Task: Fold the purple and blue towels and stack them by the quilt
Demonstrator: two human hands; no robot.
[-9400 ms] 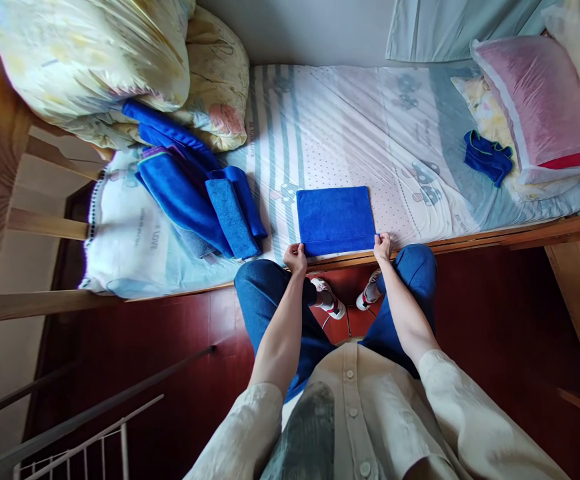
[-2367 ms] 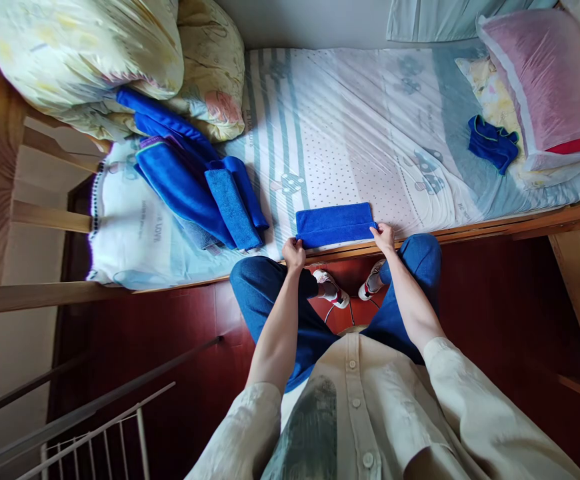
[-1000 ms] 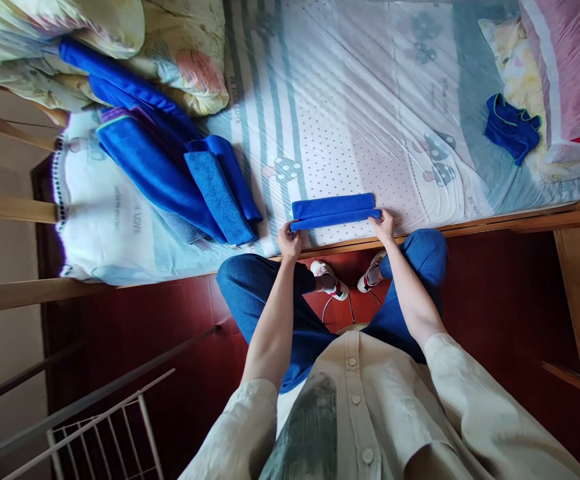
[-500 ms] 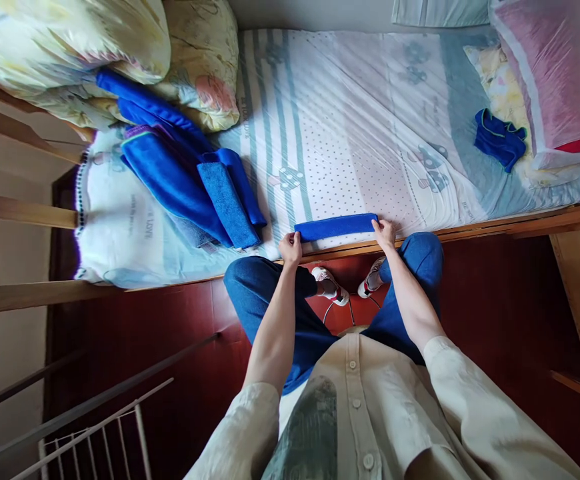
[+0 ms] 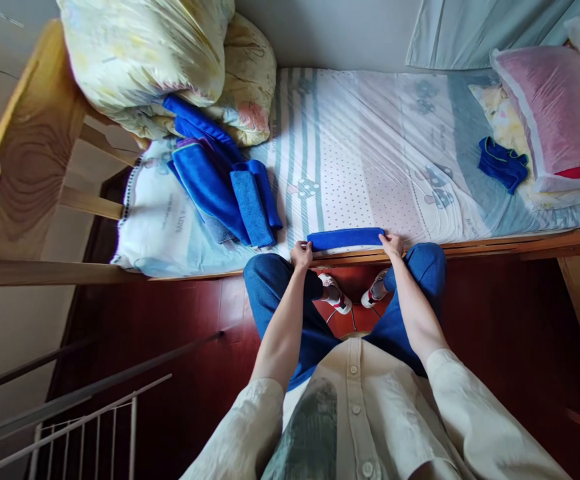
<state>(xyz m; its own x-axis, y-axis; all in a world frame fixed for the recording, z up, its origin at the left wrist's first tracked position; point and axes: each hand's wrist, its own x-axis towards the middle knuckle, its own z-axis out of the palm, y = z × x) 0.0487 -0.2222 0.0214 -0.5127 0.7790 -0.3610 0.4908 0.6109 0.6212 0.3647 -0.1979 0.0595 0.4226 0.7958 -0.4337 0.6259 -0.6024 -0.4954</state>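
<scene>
A blue towel [image 5: 346,238], folded into a narrow strip, lies at the near edge of the bed's patterned sheet [image 5: 370,153]. My left hand [image 5: 301,255] pinches its left end and my right hand [image 5: 393,245] pinches its right end, fingers closed on the cloth. To the left on the bed rests a pile of blue towels [image 5: 220,183], some folded into strips. A small crumpled blue cloth [image 5: 501,163] lies far right beside the pink pillow [image 5: 553,113].
A bundled yellow duvet [image 5: 170,60] fills the bed's left end. The wooden bed rail [image 5: 495,247] runs along the near edge, with a wooden frame [image 5: 25,173] at left. Dark red floor lies below, and a white wire rack [image 5: 80,440] stands at lower left.
Over the earlier frames the flat towel was folded toward me, step by step, into a narrow strip. Both hands stayed at its two ends near the bed edge.
</scene>
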